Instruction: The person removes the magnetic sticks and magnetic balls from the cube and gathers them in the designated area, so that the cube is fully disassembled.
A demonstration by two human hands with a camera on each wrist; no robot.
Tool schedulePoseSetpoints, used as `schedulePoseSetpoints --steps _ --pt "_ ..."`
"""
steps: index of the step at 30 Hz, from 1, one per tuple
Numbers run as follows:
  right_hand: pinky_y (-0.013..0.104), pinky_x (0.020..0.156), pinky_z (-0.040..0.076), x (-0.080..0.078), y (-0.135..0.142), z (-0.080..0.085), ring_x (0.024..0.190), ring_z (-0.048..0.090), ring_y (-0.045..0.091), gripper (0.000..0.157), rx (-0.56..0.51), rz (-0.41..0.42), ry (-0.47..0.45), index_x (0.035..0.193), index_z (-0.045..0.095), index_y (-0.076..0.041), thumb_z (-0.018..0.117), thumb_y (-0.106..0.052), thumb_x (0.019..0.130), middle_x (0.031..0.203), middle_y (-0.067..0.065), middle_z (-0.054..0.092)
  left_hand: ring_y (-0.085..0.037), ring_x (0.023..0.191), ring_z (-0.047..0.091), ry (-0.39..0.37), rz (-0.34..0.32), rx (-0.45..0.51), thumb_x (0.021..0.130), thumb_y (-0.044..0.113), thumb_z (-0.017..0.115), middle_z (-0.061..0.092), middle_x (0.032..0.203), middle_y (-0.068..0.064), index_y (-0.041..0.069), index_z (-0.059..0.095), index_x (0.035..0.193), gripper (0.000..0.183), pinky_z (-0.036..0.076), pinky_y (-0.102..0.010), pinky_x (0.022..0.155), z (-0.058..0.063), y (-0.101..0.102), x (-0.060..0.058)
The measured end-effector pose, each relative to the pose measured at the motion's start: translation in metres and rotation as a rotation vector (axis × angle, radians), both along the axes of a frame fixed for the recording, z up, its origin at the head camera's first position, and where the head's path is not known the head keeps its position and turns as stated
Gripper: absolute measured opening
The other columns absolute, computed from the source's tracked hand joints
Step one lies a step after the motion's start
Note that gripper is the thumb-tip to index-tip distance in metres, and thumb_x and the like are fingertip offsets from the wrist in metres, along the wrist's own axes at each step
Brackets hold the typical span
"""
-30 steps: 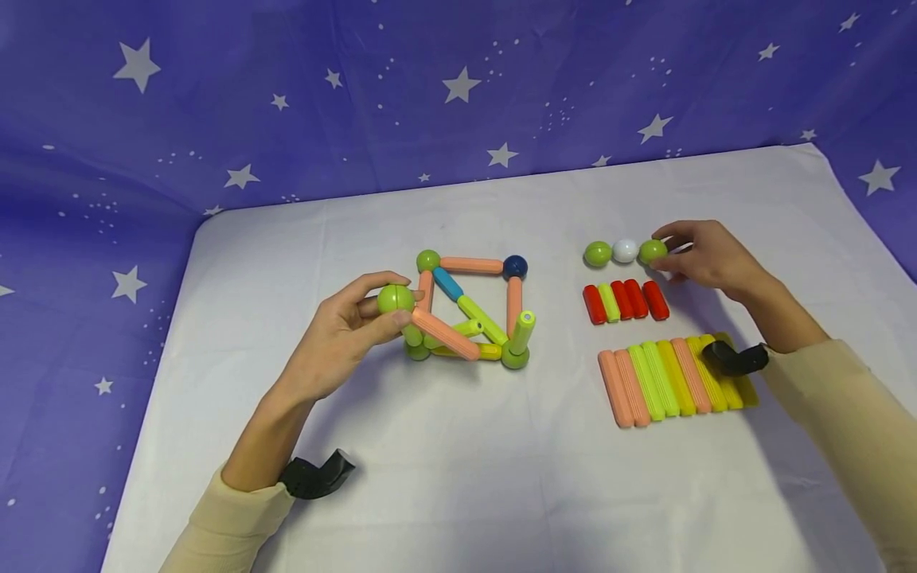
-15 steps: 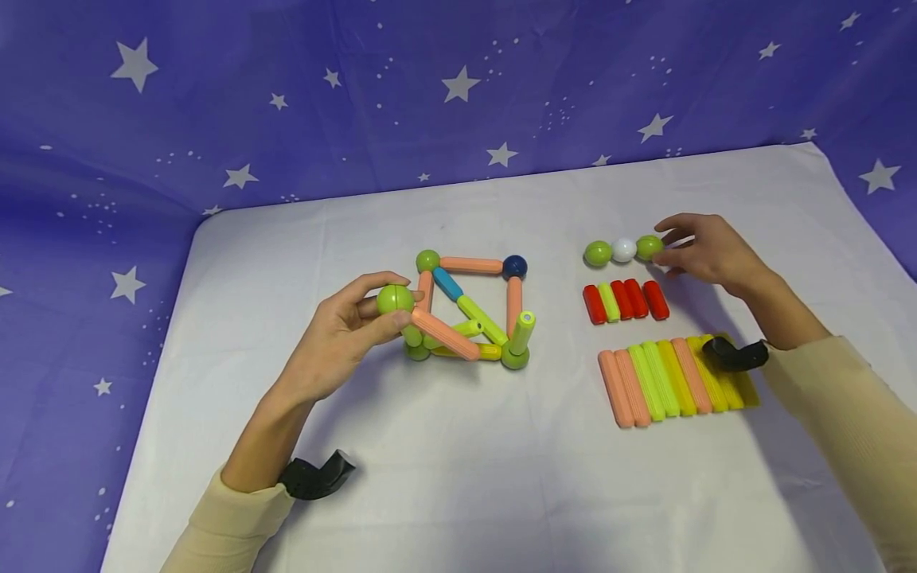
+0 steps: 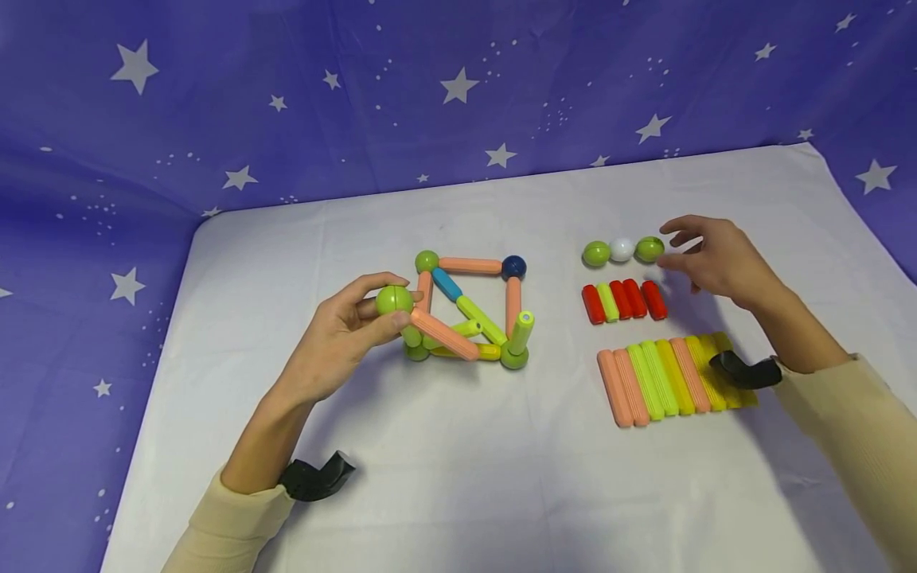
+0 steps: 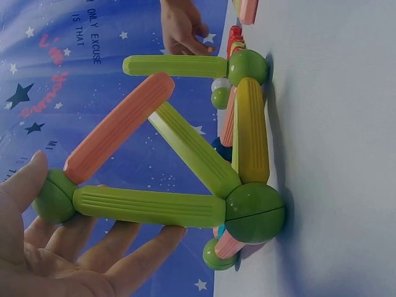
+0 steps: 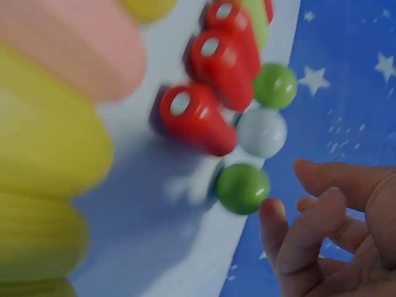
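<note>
My left hand [image 3: 344, 338] pinches a green ball [image 3: 395, 300] between thumb and fingers. That ball tops an upright lime stick [image 4: 148, 206], and a salmon stick [image 3: 446, 334] slants off it. Below, a green ball [image 4: 255, 213] at the stick's foot rests on the table, joined to a frame of magnetic sticks and balls. A second lime stick [image 3: 521, 333] stands at the frame's near right corner. Over on the right, my right hand [image 3: 723, 259] holds nothing, its fingers loosely bent beside the end green ball [image 3: 649, 249] of a short row.
A white ball [image 3: 622, 249] and another green ball [image 3: 596, 254] complete that row. Nearer lie short red sticks [image 3: 623, 299] with one lime among them, then a row of long ribbed sticks [image 3: 666, 378]. A blue starred cloth [image 3: 458, 87] hangs behind the white table [image 3: 458, 485].
The right hand's fingers, earlier at the end green ball, have drawn back a little to the right. That ball has shifted slightly left. The left hand keeps its hold, practically unmoved.
</note>
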State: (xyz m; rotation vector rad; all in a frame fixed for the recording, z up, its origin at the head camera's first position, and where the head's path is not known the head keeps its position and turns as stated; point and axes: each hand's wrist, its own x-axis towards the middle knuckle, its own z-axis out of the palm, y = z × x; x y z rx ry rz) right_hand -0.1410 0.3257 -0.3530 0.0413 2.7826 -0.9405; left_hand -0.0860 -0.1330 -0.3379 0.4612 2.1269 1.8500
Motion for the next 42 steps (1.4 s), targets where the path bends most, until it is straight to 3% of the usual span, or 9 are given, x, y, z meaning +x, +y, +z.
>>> schedulePoseSetpoints --steps 4,7,11,14,19,26,34,42 --pt "0.033 0.051 0.053 0.015 -0.017 0.009 0.092 0.061 0.040 0.045 -0.013 0.041 0.028 0.134 0.052 0.000 0.066 -0.013 0.094 0.124 0.029 0.054 -0.022 0.106 0.066 -0.004 -0.001 0.006 0.098 0.010 0.062 0.062 0.127 -0.021 0.004 0.052 0.133 0.037 0.053 -0.036 0.090 0.000 0.000 0.000" --pt "0.029 0.058 0.054 0.029 -0.034 0.013 0.099 0.061 0.039 0.041 -0.059 0.111 0.055 0.131 0.057 -0.001 0.068 -0.013 0.093 0.121 0.023 0.058 -0.023 0.108 0.065 -0.009 0.002 0.009 0.099 0.012 0.062 0.061 0.130 -0.018 0.005 0.051 0.134 0.037 0.052 -0.037 0.091 0.000 0.000 0.000" --pt "0.027 0.066 0.055 0.047 -0.062 0.015 0.096 0.065 0.032 0.037 -0.167 0.241 0.071 0.126 0.062 -0.002 0.071 -0.010 0.091 0.116 0.018 0.061 -0.023 0.110 0.065 -0.020 0.014 0.009 0.100 0.015 0.061 0.062 0.131 -0.013 0.007 0.049 0.134 0.038 0.052 -0.038 0.090 0.000 0.000 0.001" --pt "0.032 0.070 0.057 0.059 -0.083 0.015 0.093 0.067 0.025 0.037 -0.248 0.319 0.052 0.124 0.063 -0.004 0.074 -0.010 0.089 0.117 0.015 0.063 -0.024 0.112 0.064 -0.023 0.017 0.014 0.100 0.015 0.060 0.061 0.132 -0.013 0.007 0.048 0.135 0.037 0.052 -0.039 0.091 0.000 0.000 0.000" --pt "0.040 0.083 0.054 0.072 -0.113 0.011 0.097 0.068 0.017 0.038 -0.319 0.370 0.029 0.125 0.063 -0.009 0.075 -0.010 0.089 0.120 0.010 0.063 -0.024 0.112 0.064 -0.021 0.018 0.011 0.101 0.016 0.060 0.061 0.132 -0.012 0.007 0.048 0.134 0.036 0.052 -0.039 0.091 0.000 0.000 0.000" --pt "0.049 0.089 0.049 0.072 -0.138 0.002 0.105 0.065 0.017 0.040 -0.379 0.367 0.026 0.126 0.063 -0.010 0.075 -0.008 0.088 0.120 -0.002 0.063 -0.023 0.112 0.064 -0.020 0.017 0.003 0.100 0.016 0.060 0.061 0.132 -0.011 0.007 0.048 0.134 0.037 0.052 -0.039 0.091 0.000 -0.001 0.000" --pt "0.052 0.095 0.045 0.071 -0.152 -0.006 0.111 0.061 0.019 0.011 -0.385 0.401 -0.015 0.103 0.068 -0.014 0.070 -0.012 0.092 0.105 -0.004 0.068 -0.023 0.111 0.064 -0.015 0.009 0.013 0.100 0.014 0.060 0.062 0.131 -0.014 0.007 0.049 0.134 0.036 0.053 -0.037 0.091 -0.001 0.000 0.000" --pt "0.045 0.087 0.050 0.070 -0.155 -0.006 0.108 0.063 0.020 0.009 -0.319 0.454 0.036 0.105 0.065 -0.014 0.066 -0.013 0.096 0.103 -0.006 0.065 -0.023 0.110 0.065 -0.005 0.001 0.020 0.100 0.013 0.061 0.061 0.131 -0.019 0.007 0.050 0.134 0.036 0.052 -0.038 0.091 -0.002 0.000 0.000"
